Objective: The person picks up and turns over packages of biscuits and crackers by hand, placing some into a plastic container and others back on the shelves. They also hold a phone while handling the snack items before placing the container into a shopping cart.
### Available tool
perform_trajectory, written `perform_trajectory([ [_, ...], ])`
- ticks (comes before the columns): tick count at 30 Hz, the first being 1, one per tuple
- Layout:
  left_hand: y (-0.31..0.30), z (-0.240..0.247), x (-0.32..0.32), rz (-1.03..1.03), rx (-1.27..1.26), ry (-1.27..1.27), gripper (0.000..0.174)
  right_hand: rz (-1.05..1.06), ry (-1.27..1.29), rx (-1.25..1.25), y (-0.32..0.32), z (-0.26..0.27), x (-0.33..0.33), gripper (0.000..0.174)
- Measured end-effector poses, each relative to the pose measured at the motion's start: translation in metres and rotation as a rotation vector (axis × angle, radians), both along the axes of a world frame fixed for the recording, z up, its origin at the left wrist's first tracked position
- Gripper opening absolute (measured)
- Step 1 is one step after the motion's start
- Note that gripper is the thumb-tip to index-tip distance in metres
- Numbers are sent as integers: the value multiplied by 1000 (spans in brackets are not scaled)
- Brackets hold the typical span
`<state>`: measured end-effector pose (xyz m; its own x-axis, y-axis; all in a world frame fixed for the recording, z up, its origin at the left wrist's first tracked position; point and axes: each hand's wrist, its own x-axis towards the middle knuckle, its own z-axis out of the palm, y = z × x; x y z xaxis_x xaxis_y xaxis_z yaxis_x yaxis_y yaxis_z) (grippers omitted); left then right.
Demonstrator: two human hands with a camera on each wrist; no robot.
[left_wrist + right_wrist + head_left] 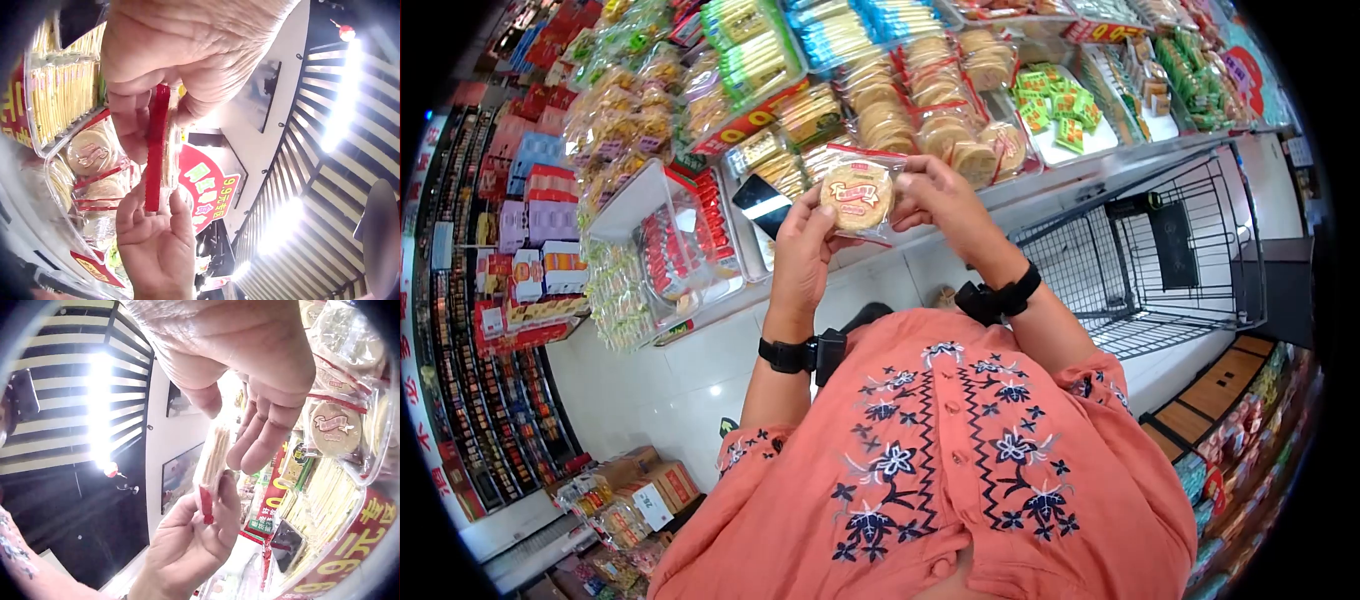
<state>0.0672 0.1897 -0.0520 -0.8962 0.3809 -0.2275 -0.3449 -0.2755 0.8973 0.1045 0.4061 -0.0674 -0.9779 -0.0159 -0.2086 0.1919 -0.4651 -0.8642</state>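
Observation:
In front of the chest, both hands hold a clear packet of round flat crackers (858,198) with a red-edged top and a red printed emblem on its face. The left hand (802,255) pinches its left side, thumb on the front. At the upper right edge, the right hand (948,205) grips with thumb and curled fingers. From the left wrist, the packet (165,150) shows edge-on, its red strip running between the left hand (187,53) and the right hand (156,250). The right wrist view shows the stacked crackers (214,456) from the side.
Similar cracker packets (945,128) fill a display bin behind the hands. A dark phone-like slab (762,205) lies among packs on the left. Small green packs (1055,105) sit in a white bin. A wire shopping cart (1140,260) stands at right; shelves (485,350) line the left.

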Motion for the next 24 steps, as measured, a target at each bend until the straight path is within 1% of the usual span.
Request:
perform_trajectory([
  [2,-12,15,-2,42,18,21,41,6,8,19,-6,1,-4,46],
  [5,-51,39,1,122,33,117,42,61,-48,91,-28,0,-10,47],
  [8,-101,62,12,216,-5,173,45,278,-51,138,-77,3,-18,49],
  [10,-136,70,22,285,-29,196,46,395,-49,264,-118,0,-27,54],
  [13,-182,77,39,380,-32,206,46,476,-3,454,-168,-1,-36,64],
  [16,-215,77,62,443,10,194,46,453,7,584,-209,-14,-47,72],
  [17,-225,75,69,460,20,192,46,450,16,608,-218,-17,-52,78],
  [20,-259,69,89,492,36,170,46,397,43,579,-241,-29,-57,85],
  [22,-272,66,100,493,46,167,46,435,0,563,-248,-12,-55,82],
  [23,-282,61,104,472,31,172,51,434,-2,530,-253,-9,-54,82],
  [24,-287,60,109,491,42,166,51,430,-10,497,-258,-8,-53,82],
])
